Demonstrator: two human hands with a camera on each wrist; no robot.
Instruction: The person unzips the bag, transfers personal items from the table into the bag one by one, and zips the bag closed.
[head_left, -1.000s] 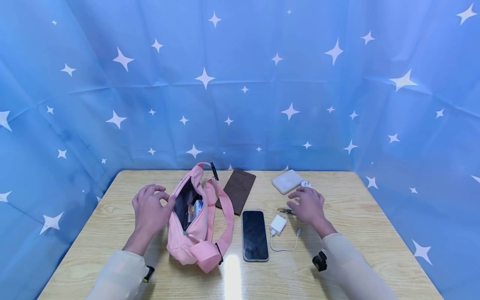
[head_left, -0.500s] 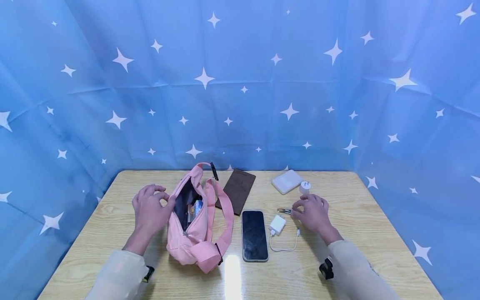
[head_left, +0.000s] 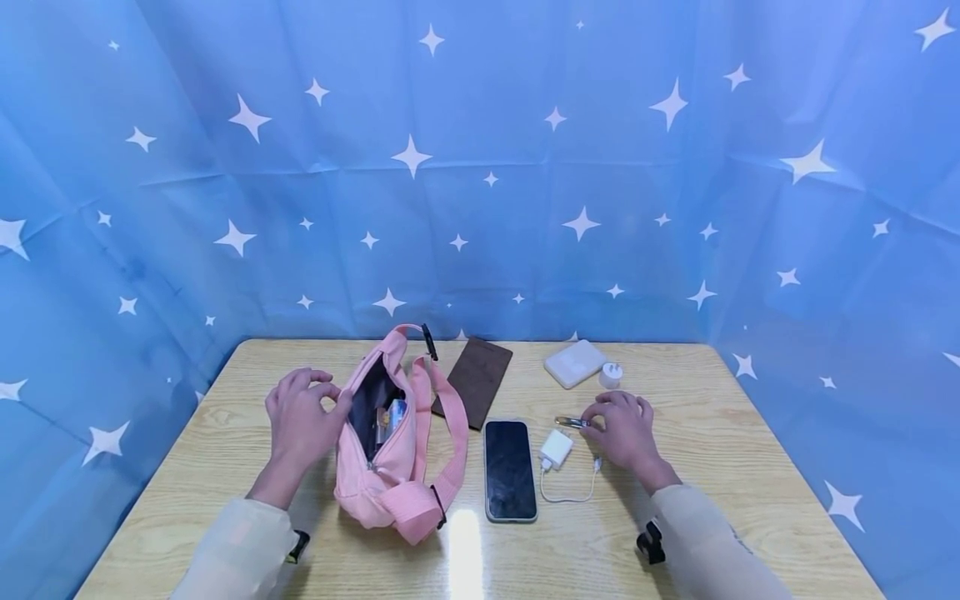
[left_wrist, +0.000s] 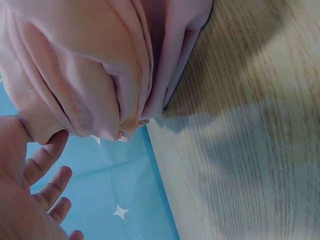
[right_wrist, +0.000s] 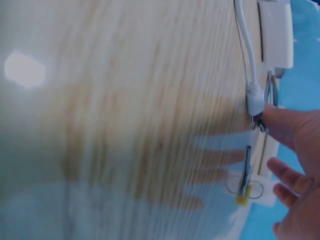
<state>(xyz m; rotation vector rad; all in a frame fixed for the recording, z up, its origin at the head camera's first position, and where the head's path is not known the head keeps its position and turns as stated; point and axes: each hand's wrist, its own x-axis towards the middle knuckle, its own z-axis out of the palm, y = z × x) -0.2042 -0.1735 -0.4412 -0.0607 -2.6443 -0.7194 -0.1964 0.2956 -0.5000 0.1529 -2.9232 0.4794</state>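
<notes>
A pink waist bag (head_left: 375,492) lies unzipped on the table, its dark inside showing small items, one with a blue-and-white end (head_left: 397,412). At its left rim my left hand (head_left: 303,417) pinches the fabric between thumb and forefinger; the left wrist view shows the pink folds (left_wrist: 85,75) above the spread other fingers. My right hand (head_left: 624,429) has thumb and forefinger at the right end of a small shiny metal nail clipper (head_left: 570,422), which lies on the table. In the right wrist view the thumb (right_wrist: 282,122) partly hides the metal, behind a white cable end (right_wrist: 255,100).
Between the hands lie a black-screened phone (head_left: 511,471), a dark brown flat wallet (head_left: 477,379) and a white charger (head_left: 556,448) with a short cable (head_left: 566,500). Farther back are a white power bank (head_left: 574,363) and a round white plug (head_left: 611,376). A starred blue curtain (head_left: 480,250) surrounds the table.
My right hand has come back from beside the round plug, uncovering it, and its fingertips have closed at the nail clipper's end. The left hand and the bag have stayed put.
</notes>
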